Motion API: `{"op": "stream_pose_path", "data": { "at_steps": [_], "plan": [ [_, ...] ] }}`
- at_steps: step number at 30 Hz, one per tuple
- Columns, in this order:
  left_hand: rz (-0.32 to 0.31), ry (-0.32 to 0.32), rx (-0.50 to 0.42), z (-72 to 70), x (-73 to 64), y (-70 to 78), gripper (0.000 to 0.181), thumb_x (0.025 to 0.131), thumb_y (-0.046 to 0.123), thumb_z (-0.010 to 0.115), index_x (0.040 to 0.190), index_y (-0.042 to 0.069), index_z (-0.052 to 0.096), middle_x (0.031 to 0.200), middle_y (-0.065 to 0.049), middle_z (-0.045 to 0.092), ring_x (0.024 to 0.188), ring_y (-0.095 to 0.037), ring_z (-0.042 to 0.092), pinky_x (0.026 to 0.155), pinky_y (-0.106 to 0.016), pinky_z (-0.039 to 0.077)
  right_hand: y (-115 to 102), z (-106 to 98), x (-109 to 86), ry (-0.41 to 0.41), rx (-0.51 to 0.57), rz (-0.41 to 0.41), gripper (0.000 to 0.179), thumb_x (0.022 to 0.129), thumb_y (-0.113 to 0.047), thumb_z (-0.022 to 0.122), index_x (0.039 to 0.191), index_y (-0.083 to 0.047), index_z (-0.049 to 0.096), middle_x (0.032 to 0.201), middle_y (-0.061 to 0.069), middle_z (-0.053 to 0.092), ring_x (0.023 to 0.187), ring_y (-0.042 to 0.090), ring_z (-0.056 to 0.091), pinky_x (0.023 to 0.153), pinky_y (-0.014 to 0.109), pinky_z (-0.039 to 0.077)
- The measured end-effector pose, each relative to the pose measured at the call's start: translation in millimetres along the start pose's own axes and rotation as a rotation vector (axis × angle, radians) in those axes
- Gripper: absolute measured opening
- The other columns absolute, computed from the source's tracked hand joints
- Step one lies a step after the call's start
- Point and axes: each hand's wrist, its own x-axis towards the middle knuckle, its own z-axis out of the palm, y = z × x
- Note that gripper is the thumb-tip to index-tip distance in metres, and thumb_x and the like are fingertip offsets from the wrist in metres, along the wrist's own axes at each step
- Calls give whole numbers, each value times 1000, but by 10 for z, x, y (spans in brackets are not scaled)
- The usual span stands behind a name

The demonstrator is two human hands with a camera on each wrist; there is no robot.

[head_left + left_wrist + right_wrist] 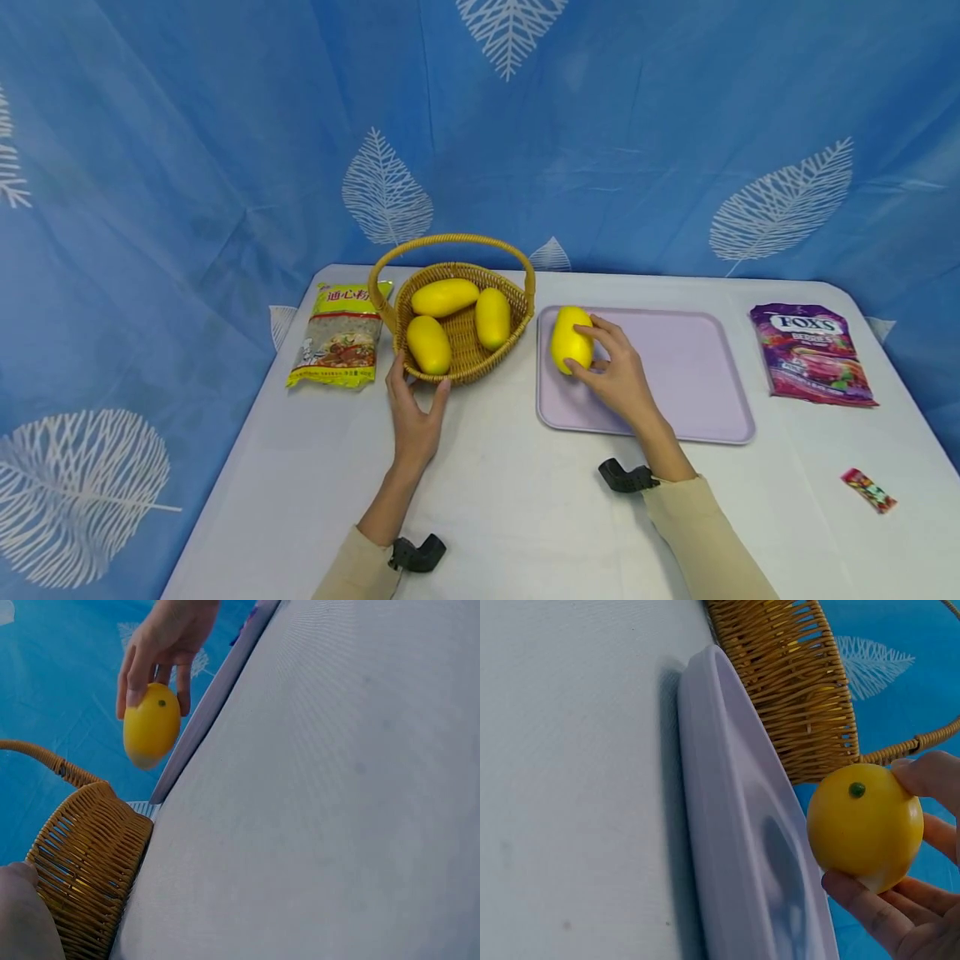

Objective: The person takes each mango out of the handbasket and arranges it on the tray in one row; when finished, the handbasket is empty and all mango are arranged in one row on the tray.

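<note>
In the head view my right hand (618, 375) pinches a yellow mango (572, 337) between thumb and fingers, over the left end of a pale lilac tray (675, 421). The right wrist view shows the mango (862, 832) raised above the tray (712, 787), its small green stem spot facing the camera. My left hand (416, 417) touches the front left of a wicker basket (468, 371), thumb and fingers spread against its outer wall. Inside the basket lie three more yellow mangoes, one of them (429, 344) nearest that hand.
Left of the basket lies a pasta packet (337, 337), partly behind the arched basket handle (450, 239). A purple candy bag (812, 354) is right of the tray, with a small red wrapped sweet (868, 490) nearer the front. A blue leaf-print cloth (600, 150) hangs behind the white table.
</note>
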Motion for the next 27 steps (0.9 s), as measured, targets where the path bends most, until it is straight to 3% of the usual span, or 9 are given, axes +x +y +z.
{"op": "stream_pose_path", "data": {
  "at_steps": [11,27],
  "plan": [
    [36,7,5,15,2,-20,78,95,25,65,155,13,18,155,-12,24,144,-29,26,109,-52,36,97,39,-63,-73,-4,41,55,85,-10,76,135,-3,54,151,23,36,132,44,45,79,42,58],
    [39,10,-17,10,3,-39,77,95,23,66,155,13,19,155,-13,25,144,-29,27,109,-53,36,97,-35,-74,-79,-16,46,55,86,-7,75,134,2,52,148,27,36,128,46,48,84,44,56]
  ]
}}
